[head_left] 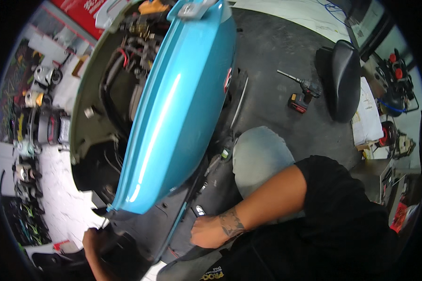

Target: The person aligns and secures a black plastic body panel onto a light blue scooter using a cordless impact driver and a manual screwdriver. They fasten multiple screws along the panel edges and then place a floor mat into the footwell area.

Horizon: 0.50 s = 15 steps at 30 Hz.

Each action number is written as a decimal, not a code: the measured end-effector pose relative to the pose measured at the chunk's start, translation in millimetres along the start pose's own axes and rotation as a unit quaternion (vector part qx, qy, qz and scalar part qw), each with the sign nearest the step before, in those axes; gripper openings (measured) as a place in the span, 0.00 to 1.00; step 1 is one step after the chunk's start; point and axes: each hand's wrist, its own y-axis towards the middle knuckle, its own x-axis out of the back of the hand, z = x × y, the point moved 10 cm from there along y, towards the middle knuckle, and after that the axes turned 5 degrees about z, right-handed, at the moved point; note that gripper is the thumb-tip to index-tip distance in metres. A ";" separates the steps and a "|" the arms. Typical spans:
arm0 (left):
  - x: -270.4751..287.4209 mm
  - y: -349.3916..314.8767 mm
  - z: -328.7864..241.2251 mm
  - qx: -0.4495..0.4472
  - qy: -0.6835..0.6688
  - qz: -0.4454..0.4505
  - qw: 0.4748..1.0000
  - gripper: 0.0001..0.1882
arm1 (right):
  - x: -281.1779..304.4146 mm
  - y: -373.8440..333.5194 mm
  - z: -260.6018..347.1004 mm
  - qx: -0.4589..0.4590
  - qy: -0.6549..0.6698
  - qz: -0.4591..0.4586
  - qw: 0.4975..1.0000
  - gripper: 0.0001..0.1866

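Head view: right hand fingers curl on the scooter's dark floorboard; left hand fingers hidden, grip unclear.

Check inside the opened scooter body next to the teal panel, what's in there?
Left of the teal panel, the open body shows black hoses, a red cable and metal engine parts. The lower cavity is dark; anything under the panel is hidden.
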 end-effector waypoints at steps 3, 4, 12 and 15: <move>-19.3 -64.8 -71.5 -0.106 -0.162 0.144 0.970 0.20 | -1.7 -37.6 25.1 0.014 0.071 0.045 0.996 0.09; -24.5 -91.2 -111.2 -0.204 -0.183 0.153 0.949 0.21 | 6.9 -53.1 26.4 -0.003 0.085 0.016 0.996 0.11; -237.1 -157.2 -330.4 -0.330 -0.212 0.297 0.870 0.28 | -8.3 -101.7 68.1 -0.029 0.128 0.198 0.971 0.19; -285.5 -134.2 -365.5 -0.353 -0.242 0.246 0.870 0.28 | 14.8 -99.4 61.3 -0.064 0.065 0.162 0.983 0.18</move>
